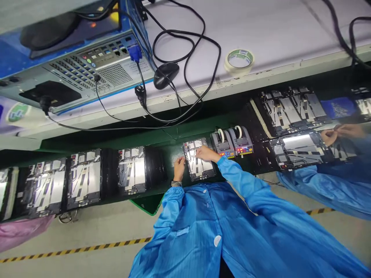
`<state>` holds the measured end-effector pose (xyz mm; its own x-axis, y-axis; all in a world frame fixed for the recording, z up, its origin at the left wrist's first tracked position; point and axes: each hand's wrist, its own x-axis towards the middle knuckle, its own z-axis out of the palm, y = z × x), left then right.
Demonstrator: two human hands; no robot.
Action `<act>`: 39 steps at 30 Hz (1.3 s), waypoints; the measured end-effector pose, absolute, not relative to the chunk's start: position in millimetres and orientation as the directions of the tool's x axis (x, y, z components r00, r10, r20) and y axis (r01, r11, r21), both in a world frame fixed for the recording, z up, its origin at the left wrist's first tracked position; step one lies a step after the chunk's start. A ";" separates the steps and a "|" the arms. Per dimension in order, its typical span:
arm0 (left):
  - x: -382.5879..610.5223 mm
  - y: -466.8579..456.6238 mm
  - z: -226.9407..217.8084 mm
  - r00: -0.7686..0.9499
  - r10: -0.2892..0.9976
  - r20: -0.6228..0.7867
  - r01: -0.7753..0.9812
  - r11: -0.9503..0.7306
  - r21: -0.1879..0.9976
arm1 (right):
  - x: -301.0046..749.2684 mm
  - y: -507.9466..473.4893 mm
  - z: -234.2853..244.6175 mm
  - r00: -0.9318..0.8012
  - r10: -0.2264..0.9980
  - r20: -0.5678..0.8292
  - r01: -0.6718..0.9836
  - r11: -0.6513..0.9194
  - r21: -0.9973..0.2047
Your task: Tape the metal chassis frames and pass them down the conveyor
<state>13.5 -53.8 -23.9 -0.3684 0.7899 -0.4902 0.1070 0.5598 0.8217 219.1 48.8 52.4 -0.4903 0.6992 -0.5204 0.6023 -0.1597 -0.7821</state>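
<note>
An opened tablet chassis (199, 166) with silver plates and black strips lies on the green conveyor belt (162, 139) straight in front of me. My left hand (179, 166) rests at its left edge with fingers curled, touching the frame. My right hand (204, 153) lies over the upper part of the chassis, fingers pinched together on something too small to make out. Both arms are in blue coat sleeves.
Two tape dispensers (232, 142) stand just right of the chassis. More opened chassis (131, 170) line the belt to the left and right. A co-worker's hands (337, 133) work at a chassis (301, 148) on the right. Above are a computer case (87, 65), mouse (166, 74), cables and tape roll (239, 60).
</note>
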 end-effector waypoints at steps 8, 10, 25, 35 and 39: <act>8.9 -33.4 -34.8 -0.363 0.781 -0.508 -0.005 0.544 0.839 | 169.5 81.0 62.3 -0.397 0.648 -0.650 0.844 -0.020 -0.535; 8.4 -31.6 -36.1 -0.362 0.781 -0.510 -0.010 0.543 0.839 | 168.9 80.9 63.3 -0.388 0.649 -0.654 0.855 -0.010 -0.518; 7.0 -28.6 -30.0 -0.345 0.790 -0.507 0.022 0.547 0.837 | 164.0 84.7 64.1 -0.377 0.648 -0.662 0.882 0.034 -0.469; 12.3 -25.0 -16.7 -0.361 0.819 -0.445 0.147 0.521 0.841 | 159.1 84.7 68.2 -0.366 0.650 -0.666 0.902 0.073 -0.424; 15.6 -22.5 0.0 -0.380 0.845 -0.377 0.359 0.510 0.781 | 159.7 83.2 70.3 -0.364 0.658 -0.659 0.905 0.081 -0.419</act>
